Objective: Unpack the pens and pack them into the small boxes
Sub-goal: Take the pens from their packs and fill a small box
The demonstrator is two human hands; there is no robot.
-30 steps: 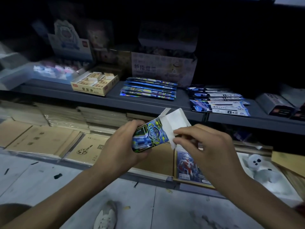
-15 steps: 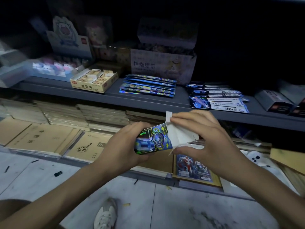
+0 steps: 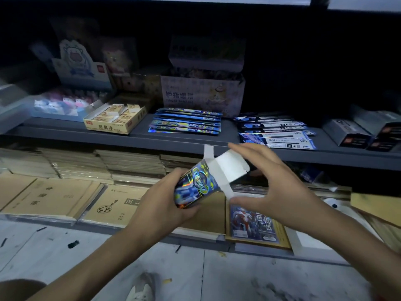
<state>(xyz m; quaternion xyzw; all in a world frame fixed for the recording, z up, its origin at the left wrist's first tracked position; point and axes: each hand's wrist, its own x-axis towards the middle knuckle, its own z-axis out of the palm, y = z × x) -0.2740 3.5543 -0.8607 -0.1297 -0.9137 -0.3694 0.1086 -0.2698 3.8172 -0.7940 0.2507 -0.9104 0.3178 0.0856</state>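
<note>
My left hand (image 3: 158, 205) grips a small holographic blue box (image 3: 195, 185) by its lower end, tilted up to the right. The box's white end flaps (image 3: 230, 170) stand open. My right hand (image 3: 277, 187) is spread around that open end, fingers straight above the top flap and thumb by the lower side flap. What is inside the box is hidden. On the grey shelf (image 3: 173, 142) behind lie a stack of flat blue pen packs (image 3: 186, 123) and a second stack of blue-and-white pen packs (image 3: 275, 133).
A yellow eraser box (image 3: 115, 119) sits left of the pen packs, dark boxes (image 3: 351, 133) at the shelf's right. Brown notebooks (image 3: 50, 196) fill the lower shelf, with a picture card (image 3: 251, 222) under my right hand. My shoe (image 3: 141, 287) shows on the floor.
My right hand has let go of the white flap and spread open around the box end. The flaps now stand wider open, and the box is tilted up more.
</note>
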